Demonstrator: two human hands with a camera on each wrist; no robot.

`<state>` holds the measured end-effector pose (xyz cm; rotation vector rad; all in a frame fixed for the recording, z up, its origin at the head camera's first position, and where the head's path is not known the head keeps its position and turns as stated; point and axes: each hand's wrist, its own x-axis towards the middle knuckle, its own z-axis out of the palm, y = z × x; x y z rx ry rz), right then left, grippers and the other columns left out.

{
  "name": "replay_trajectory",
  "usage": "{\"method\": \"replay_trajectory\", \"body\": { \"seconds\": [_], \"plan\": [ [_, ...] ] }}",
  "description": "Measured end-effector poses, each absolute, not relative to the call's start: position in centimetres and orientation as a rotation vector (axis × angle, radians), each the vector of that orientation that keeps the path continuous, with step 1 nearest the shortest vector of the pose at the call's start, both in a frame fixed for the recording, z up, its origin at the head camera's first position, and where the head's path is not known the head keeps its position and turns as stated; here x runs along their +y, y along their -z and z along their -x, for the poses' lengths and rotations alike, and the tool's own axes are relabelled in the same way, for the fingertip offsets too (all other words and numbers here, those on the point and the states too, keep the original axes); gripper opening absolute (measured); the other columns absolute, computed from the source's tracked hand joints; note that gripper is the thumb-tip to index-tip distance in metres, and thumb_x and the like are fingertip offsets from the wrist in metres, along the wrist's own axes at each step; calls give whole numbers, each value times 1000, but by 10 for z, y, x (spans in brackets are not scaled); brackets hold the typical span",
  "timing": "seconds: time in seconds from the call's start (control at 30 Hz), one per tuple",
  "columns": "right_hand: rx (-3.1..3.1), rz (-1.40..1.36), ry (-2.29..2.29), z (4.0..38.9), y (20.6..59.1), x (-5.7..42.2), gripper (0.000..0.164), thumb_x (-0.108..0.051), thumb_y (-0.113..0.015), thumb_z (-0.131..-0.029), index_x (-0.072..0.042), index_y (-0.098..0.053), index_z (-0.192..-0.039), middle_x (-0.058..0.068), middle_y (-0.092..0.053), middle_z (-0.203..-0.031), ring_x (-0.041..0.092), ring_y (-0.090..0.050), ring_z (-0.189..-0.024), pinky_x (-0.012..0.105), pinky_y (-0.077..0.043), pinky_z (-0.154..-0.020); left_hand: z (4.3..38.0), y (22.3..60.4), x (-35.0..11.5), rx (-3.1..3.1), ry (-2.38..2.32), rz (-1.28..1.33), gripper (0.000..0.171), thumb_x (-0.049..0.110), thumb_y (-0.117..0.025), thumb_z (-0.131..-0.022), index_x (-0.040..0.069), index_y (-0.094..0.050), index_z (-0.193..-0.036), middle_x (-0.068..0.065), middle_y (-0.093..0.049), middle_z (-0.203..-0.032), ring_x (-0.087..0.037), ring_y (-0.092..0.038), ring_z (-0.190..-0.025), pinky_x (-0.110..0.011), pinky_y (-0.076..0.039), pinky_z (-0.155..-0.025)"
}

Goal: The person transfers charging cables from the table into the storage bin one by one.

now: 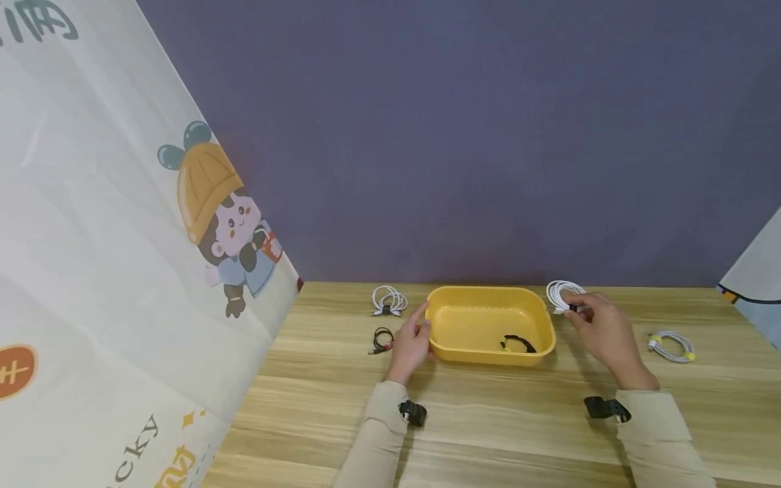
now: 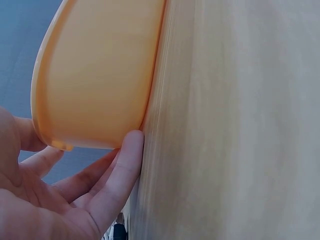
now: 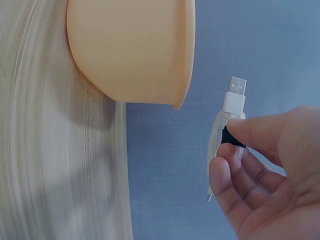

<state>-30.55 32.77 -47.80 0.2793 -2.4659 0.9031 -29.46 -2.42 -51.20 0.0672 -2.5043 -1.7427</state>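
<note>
My right hand pinches a coiled white USB cable at its black strap, off the table by the yellow bin's right end. In the right wrist view, the cable's USB plug points up past the thumb. At the opposite end, my left hand rests against the yellow bin, its fairly straight fingers touching the outer wall. Inside the bin lies a black cable, partly looped.
Left of the bin lie a coiled white cable and a small black cable with a red part. A grey-white cable with yellow ties is at the right. Behind the wooden table stands a dark blue panel.
</note>
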Motion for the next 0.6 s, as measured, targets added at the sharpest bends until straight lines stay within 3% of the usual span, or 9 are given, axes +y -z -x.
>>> {"method": "replay_trajectory", "body": {
  "seconds": [0.6],
  "plan": [
    [-2463,-451,-947,369,480,342,25,0,-76,-89,0,-74,-113,17,-68,-94,0,-49,-68,21,-42,-54,329,514,5,-2464,1701,-176,45,22,-51,-108,33,-50,-152,-19,-75,-104,-22,-69,-61,-32,-63,-54]
  ]
}}
